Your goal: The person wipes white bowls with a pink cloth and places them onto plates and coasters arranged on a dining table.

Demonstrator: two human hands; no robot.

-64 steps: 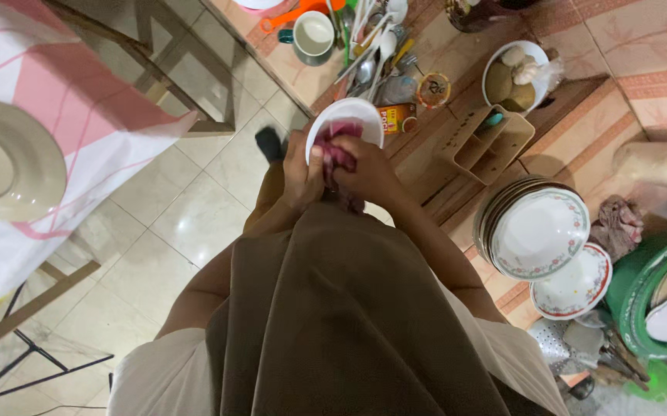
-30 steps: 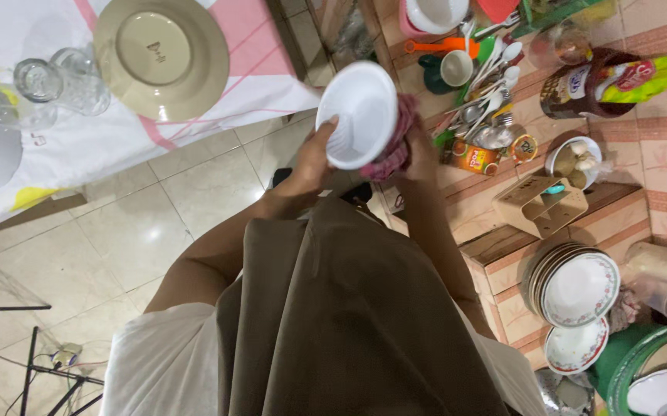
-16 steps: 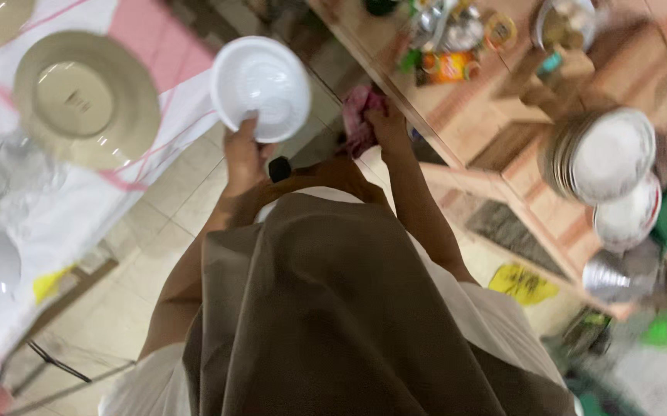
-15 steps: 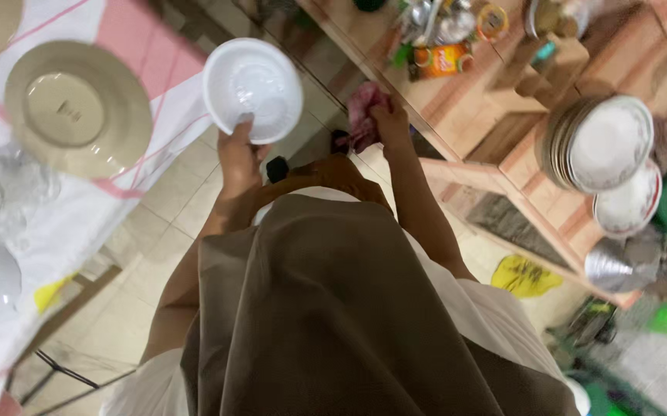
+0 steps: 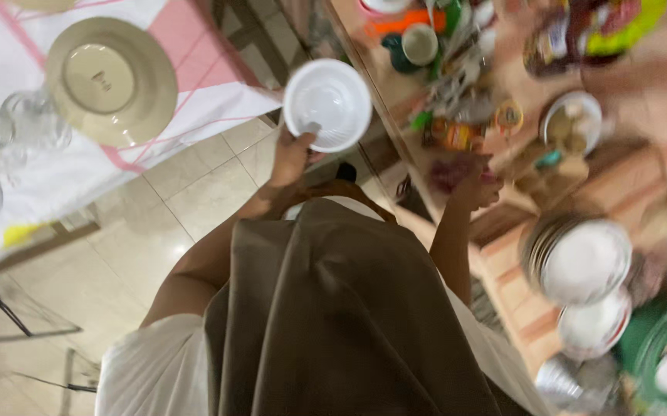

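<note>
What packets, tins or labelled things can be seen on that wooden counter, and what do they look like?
Small tin: lying on the counter ahead of the right hand, orange and yellow label, blurred.
Round lid: just beyond the tin, by a white bowl, yellow with a dark rim.
Jar: far end of the counter, dark with a pale label.
Pouch: beside the jar, green and yellow with red.

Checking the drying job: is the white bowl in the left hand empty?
Empty: the white bowl held by the left hand faces the camera, and its inside shows only bare white surface.
</note>
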